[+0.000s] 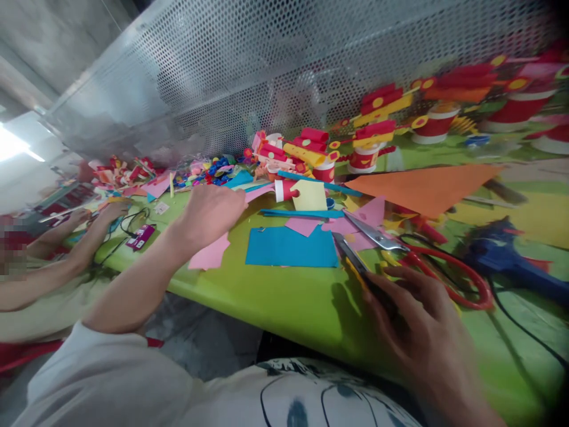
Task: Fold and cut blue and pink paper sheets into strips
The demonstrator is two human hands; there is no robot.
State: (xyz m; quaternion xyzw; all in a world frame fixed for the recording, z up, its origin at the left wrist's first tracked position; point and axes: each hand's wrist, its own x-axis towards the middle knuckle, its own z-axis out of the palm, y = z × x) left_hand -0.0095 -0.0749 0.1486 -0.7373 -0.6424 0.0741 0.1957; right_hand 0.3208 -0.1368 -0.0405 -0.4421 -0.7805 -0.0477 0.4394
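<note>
My left hand (212,214) is closed above the green table, its fingertips mostly hidden, with a pink paper strip (261,191) coming out at its far side. In my right hand (429,332) is a utility knife (358,265) with a dark body and yellow edge, pointing away to the left. Flat between the hands lies a blue paper rectangle (291,248). Torn pink paper (211,254) sits partly below my left wrist. Just beyond the knife rest large scissors (448,270) with red handles, blades slightly apart.
A blue glue gun (511,255) with a cable lies at the right. Behind are orange paper (438,188), a red paper cup (284,190) on its side and several decorated cups (367,155) along a perforated metal screen (275,77). Another person's arms (66,261) work at left.
</note>
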